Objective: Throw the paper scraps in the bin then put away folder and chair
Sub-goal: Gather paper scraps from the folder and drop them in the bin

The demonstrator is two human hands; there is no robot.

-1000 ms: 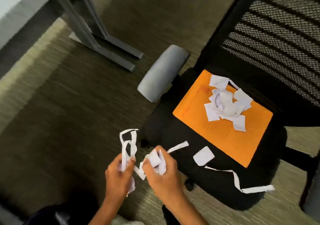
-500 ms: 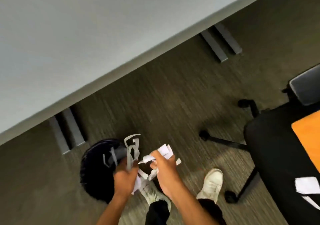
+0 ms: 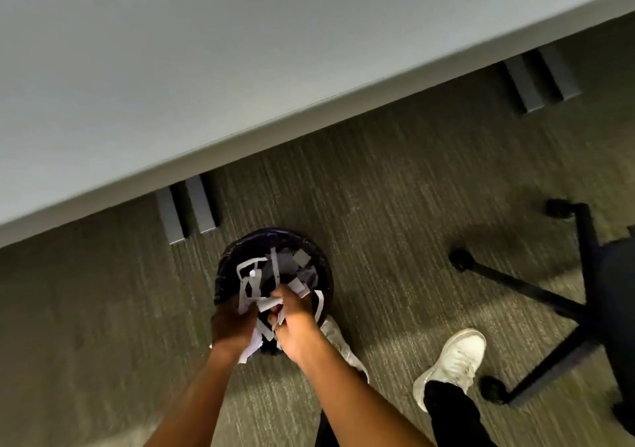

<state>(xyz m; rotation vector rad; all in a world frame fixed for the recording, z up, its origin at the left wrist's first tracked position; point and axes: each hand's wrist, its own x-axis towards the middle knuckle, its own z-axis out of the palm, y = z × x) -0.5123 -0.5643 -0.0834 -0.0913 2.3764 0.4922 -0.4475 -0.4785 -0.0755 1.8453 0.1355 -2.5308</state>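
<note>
Right under my hands sits the bin (image 3: 275,268), so I should open both hands, left hand (image 3: 233,323) and right hand (image 3: 295,316), now squeezing paper scraps (image 3: 252,281), low over it.

A pale grey desk top (image 3: 206,68) fills the upper left of the frame above striped carpet (image 3: 395,188), its grey feet (image 3: 187,207) at centre left, and white shoes (image 3: 453,360) lower right.

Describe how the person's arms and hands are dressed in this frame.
Both forearms are bare to the bottom edge of the picture: no sleeves show. The left hand and right hand wear no gloves; no watch, ring or bracelet is visible.
</note>
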